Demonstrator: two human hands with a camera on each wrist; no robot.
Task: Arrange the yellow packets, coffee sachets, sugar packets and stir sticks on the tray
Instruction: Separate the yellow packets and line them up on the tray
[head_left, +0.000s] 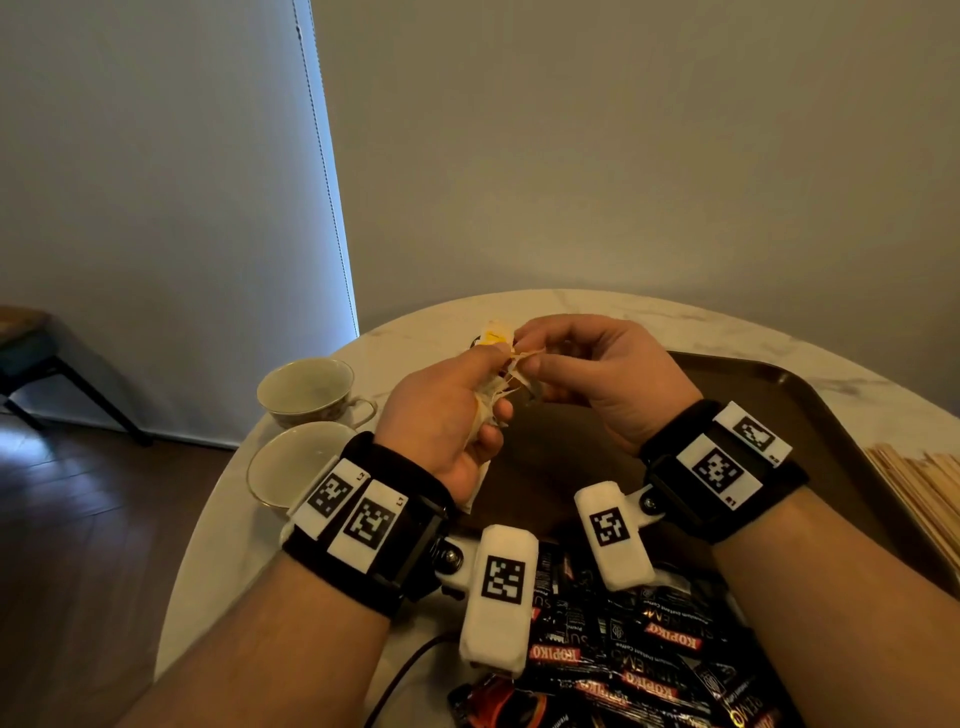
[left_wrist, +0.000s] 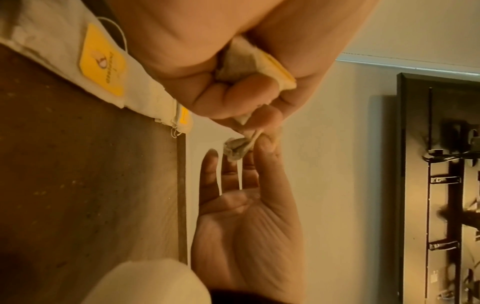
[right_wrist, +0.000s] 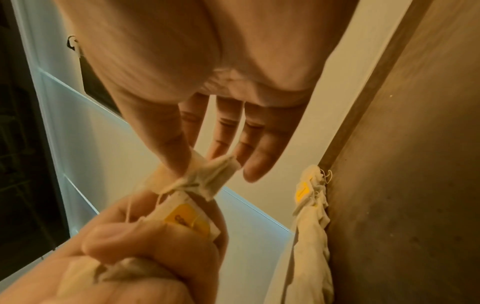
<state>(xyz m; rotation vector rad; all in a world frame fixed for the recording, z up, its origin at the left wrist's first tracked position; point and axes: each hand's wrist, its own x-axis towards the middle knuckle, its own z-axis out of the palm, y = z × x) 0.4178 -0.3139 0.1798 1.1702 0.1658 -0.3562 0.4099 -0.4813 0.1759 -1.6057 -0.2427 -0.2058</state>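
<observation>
My left hand (head_left: 493, 400) grips a bunch of pale yellow-tagged packets (head_left: 496, 332) above the far left corner of the brown tray (head_left: 779, 395). The right hand (head_left: 524, 361) pinches the corner of one packet (right_wrist: 215, 172) from that bunch between thumb and forefinger, its other fingers (right_wrist: 249, 144) straight. More yellow-tagged packets (left_wrist: 101, 61) lie in a row along the tray's edge (right_wrist: 311, 205). Black coffee sachets (head_left: 649, 649) are piled near me, partly on the tray. Wooden stir sticks (head_left: 924, 493) lie stacked at the right. I see no sugar packets.
Two pale teacups (head_left: 306, 389) (head_left: 291, 462) stand on the round marble table (head_left: 571, 312), left of the tray. A dark cable (head_left: 405, 670) runs off the near table edge. A chair (head_left: 31, 353) stands on the wood floor at far left.
</observation>
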